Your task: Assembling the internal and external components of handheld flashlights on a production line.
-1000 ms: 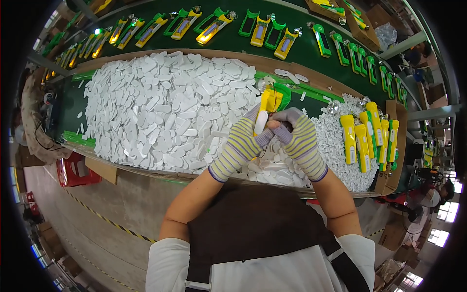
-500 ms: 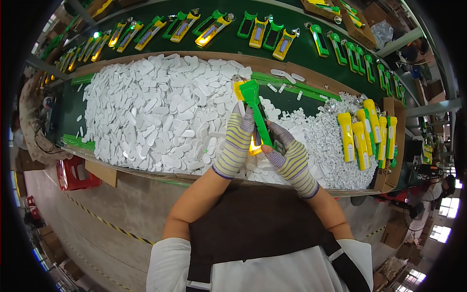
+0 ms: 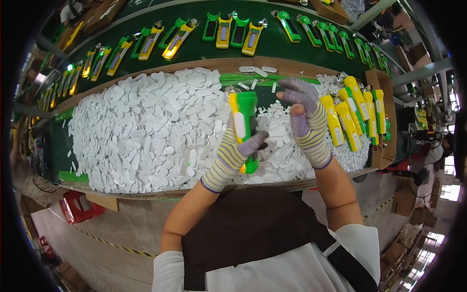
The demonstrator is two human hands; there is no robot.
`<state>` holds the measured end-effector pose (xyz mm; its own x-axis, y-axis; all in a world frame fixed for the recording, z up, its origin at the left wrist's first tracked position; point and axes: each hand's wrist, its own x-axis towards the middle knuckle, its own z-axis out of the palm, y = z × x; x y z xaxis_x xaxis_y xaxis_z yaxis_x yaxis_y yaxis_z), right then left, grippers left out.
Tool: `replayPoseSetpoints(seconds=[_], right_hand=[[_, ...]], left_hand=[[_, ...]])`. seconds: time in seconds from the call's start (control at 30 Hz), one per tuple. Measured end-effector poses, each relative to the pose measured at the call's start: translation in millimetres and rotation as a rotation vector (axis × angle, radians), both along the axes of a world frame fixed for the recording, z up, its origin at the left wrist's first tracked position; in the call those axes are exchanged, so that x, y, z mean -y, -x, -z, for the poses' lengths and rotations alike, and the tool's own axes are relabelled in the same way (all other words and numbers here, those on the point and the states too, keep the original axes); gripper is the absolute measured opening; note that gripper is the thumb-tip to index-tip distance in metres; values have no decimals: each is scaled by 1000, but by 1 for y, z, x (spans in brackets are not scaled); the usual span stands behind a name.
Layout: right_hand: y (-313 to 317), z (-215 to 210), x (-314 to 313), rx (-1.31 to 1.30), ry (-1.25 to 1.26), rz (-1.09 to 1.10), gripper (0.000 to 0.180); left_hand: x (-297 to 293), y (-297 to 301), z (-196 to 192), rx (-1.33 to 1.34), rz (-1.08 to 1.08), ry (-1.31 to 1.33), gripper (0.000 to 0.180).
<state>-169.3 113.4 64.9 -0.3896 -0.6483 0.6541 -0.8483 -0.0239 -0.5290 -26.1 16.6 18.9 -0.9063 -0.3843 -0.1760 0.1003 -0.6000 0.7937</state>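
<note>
Two hands in striped lavender-and-yellow knit gloves hung just beyond the near rim of the bench. The left hand point(image 3: 232, 155) had its fingers wrapped round a yellow-and-green plastic flashlight casing point(image 3: 248, 109), its wide head pointing away; the right hand point(image 3: 309, 124) stood apart to the right, fingers half spread, with nothing visible in them. Pressing the two halves evenly along their seam seemed the best way to handle it, with the grip kept low and off the long white inset point(image 3: 240, 125). Around them, a broad heap of flat white plastic ovals point(image 3: 141, 131) crowded the left, while yellow plastic flashlights point(image 3: 349, 124) lying on smaller white plastic bits point(image 3: 352, 158) limited room rightward. Past the casing, a dark green strip of bench point(image 3: 265, 91) gave the freest space, up to a low brown cardboard wall point(image 3: 194, 64); beyond that lay opened green-and-yellow casings point(image 3: 223, 34).
</note>
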Motion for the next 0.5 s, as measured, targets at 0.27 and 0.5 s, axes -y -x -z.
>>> replayPoseSetpoints(seconds=[0.27,0.5], right_hand=[[65,4,-3,823,-540,-131,49],[163,79,-13,-83,-1416,65,23]], left_hand=[[-12,18,-24,71,628,134,78],[13,18,23,-137,357,-607,62]])
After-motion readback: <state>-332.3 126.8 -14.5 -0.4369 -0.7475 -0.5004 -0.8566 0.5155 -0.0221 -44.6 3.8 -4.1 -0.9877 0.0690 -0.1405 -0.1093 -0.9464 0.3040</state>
